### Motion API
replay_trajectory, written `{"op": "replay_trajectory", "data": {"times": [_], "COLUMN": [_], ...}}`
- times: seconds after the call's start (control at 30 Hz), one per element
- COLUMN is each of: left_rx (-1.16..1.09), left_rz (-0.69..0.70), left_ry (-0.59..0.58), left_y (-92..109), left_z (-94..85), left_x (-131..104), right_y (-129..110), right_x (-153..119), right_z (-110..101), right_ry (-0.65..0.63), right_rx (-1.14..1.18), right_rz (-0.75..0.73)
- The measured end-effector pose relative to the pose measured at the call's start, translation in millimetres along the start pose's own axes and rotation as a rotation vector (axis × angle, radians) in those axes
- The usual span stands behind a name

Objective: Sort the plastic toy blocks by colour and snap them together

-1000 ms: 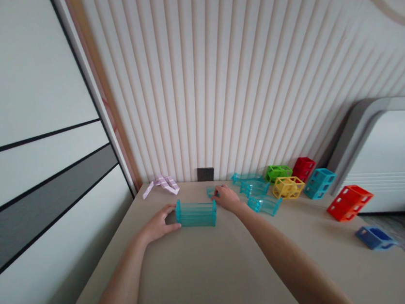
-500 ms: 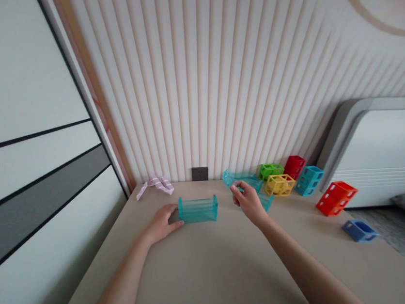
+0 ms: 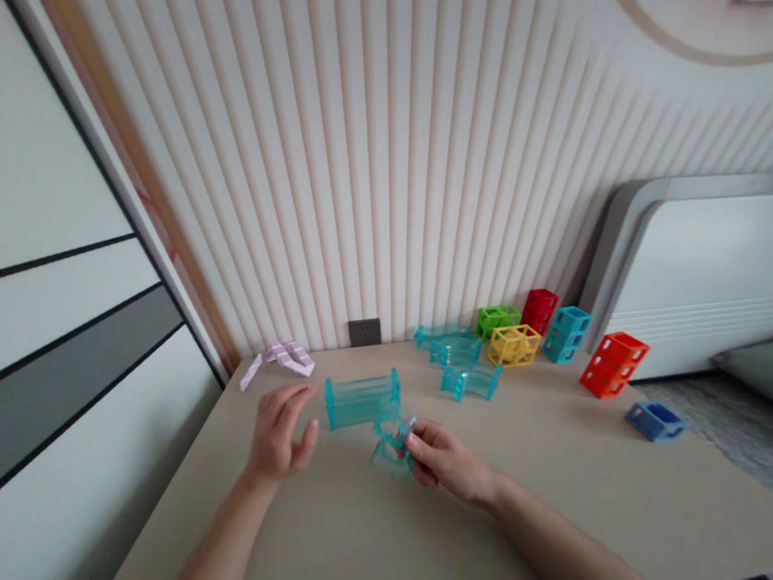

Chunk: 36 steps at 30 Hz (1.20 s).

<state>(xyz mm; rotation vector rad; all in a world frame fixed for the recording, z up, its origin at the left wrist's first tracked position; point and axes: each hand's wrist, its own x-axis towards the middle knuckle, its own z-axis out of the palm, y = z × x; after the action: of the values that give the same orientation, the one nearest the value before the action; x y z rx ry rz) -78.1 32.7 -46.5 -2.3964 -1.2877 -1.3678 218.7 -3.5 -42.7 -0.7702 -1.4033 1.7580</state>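
Teal and see-through, a small piece (image 3: 391,446) is pinched in the right hand (image 3: 446,457), which has moved from the other teal bits (image 3: 456,352) to just before the long teal block (image 3: 361,402) on the surface (image 3: 360,544). The left hand (image 3: 279,432) has let go, fingers apart. Both pieces now seem close together.

Shows see-through blue-green on the frame (image 3: 363,400), held piece (image 3: 393,435) and bendy pieces (image 3: 470,380). Has bright colours on a green block (image 3: 498,320), yellow block (image 3: 514,347), red block (image 3: 541,311), sky-blue block (image 3: 567,335), orange-red block (image 3: 615,364) and blue block (image 3: 642,422). Shows white stripes on the pale purple strip (image 3: 288,358), black on the socket (image 3: 364,332), beige on the table (image 3: 360,544), tan lines on the whitish wall (image 3: 344,164).
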Motion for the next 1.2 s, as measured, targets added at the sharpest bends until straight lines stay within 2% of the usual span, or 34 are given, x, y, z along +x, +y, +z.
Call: {"op": "replay_trajectory", "data": {"times": [0.07,0.1,0.17,0.23,0.33,0.5,0.7,0.87,1.03,1.13,1.2], "left_rx": [-0.047,-0.072,-0.134,-0.216,-0.304,-0.421,-0.572,-0.774,-0.86,-0.934,-0.96], "left_rz": [0.233,0.308,0.358,0.311,0.227,0.11,0.045,-0.152,-0.37,-0.551,-0.672], "left_ry": [-0.08,-0.128,-0.233,-0.286,-0.318,-0.362,-0.465,-0.496,-0.419,-0.277,-0.176], "left_y": [27,41,64,77,82,77,74,72,81,86,87], "left_z": [11.5,19.4,35.6,47.7,54.1,47.4,40.5,45.0,47.9,48.1,47.5], "left_x": [0,0,1,1,-3,-9,-10,-10,-5,-1,1], "right_y": [1,1,2,4,8,7,-3,-1,-1,-3,-5], "right_x": [-2,-2,-2,-2,-1,-2,-3,-2,-2,-1,0], "right_z": [3,3,2,-1,-4,-3,1,1,-2,-6,-10], "right_ry": [-0.046,-0.067,-0.094,-0.084,-0.062,-0.094,-0.075,-0.071,-0.053,0.0,0.064], "right_rx": [-0.004,-0.001,0.007,0.007,-0.016,-0.082,-0.15,-0.146,-0.132,-0.159,-0.185], "right_rz": [0.01,0.011,0.009,0.012,0.027,0.024,-0.029,0.0,-0.003,0.039,0.013]}}
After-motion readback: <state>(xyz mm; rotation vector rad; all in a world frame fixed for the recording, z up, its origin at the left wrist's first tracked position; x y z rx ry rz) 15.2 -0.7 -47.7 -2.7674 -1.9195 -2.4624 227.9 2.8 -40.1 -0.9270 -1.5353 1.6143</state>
